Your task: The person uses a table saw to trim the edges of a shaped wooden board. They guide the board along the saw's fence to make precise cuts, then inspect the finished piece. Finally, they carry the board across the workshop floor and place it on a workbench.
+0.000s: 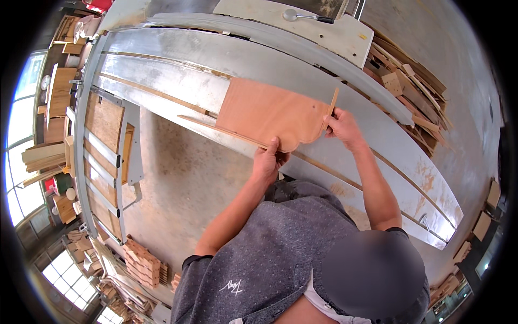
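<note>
A flat reddish-brown wooden board (pixel 264 110) with a scalloped right end lies over the metal machine table (pixel 172 46). My left hand (pixel 271 157) is closed on the board's near edge, thumb on top and fingers partly hidden below. Along that edge runs a long thin wooden strip (pixel 216 128), its tip sticking out past the board's left side; whether it is attached I cannot tell. At the board's right end, my right hand (pixel 344 128) pinches a short thin wooden strip (pixel 335 100), which stands across the corner.
A fence plate with a black-handled lever (pixel 307 17) sits at the table's far side. Offcuts (pixel 413 89) are heaped on the floor at far right. A slatted side frame (pixel 102 146) stands at left, with stacked wooden pieces (pixel 143 262) at lower left.
</note>
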Tool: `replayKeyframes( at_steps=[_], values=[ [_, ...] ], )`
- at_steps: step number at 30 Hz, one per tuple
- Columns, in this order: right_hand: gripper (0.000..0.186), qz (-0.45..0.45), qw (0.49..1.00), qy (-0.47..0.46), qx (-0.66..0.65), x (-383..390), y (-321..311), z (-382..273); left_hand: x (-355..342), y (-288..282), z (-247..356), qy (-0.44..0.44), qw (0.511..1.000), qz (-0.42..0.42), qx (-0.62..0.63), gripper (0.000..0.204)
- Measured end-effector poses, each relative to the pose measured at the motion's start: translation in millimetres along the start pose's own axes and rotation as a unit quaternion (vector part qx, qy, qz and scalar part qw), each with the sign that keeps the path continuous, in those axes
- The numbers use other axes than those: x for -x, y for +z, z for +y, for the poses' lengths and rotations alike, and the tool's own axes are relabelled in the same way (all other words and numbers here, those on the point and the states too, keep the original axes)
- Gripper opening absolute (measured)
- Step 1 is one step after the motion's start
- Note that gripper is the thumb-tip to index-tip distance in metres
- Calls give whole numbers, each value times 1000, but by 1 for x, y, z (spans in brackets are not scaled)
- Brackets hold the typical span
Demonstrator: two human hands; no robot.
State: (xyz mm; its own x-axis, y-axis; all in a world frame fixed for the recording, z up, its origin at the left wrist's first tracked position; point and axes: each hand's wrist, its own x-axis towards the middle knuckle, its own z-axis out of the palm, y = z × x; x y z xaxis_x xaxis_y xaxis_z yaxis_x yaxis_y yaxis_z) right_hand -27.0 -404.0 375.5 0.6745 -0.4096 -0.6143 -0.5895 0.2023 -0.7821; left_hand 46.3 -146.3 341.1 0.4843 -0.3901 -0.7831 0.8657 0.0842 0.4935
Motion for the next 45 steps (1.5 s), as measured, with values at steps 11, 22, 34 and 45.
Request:
replayKeyframes(
  at_steps=[11,22,34,45],
  values=[
    [29,72,961,-4,268,-39,-6,20,-11,3,24,-163,935,-23,-315,31],
    [26,21,954,-16,297,-48,-34,4,-81,96,93,305,639,-24,-706,37],
    [34,306,870,-88,376,-144,-194,-54,-221,166,101,365,593,141,-704,119],
    [37,89,850,-78,514,-268,-264,7,-229,165,96,346,593,124,-716,123]
  ],
)
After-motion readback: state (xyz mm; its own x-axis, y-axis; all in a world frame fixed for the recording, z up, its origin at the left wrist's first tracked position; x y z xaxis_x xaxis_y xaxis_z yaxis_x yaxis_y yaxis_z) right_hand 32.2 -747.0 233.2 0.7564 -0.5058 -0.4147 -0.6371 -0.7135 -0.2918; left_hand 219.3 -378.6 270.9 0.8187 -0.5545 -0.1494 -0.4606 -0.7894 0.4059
